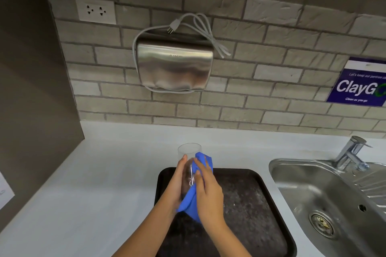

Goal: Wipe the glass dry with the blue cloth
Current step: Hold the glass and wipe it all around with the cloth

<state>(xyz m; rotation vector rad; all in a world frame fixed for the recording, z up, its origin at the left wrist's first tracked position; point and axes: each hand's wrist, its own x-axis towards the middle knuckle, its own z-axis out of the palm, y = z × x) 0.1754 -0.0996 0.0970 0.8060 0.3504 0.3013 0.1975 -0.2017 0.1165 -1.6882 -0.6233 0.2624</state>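
Note:
A clear drinking glass (pixel 189 150) is held up over the far left corner of a dark tray (pixel 250 204), its open rim pointing away from me. My left hand (pixel 177 181) grips the glass from the left side. My right hand (pixel 208 192) presses a blue cloth (pixel 193 200) against the right side of the glass. The cloth wraps the glass's lower part and hangs below both hands. The bottom of the glass is hidden by the hands and cloth.
The tray lies on a white counter (pixel 94 183). A steel sink (pixel 325 200) with a tap (pixel 353 152) is at the right. On the brick wall hang a steel hand dryer (pixel 174 64), a socket (pixel 95 10) and a blue sign (pixel 361 83). A dark panel (pixel 31 89) bounds the left.

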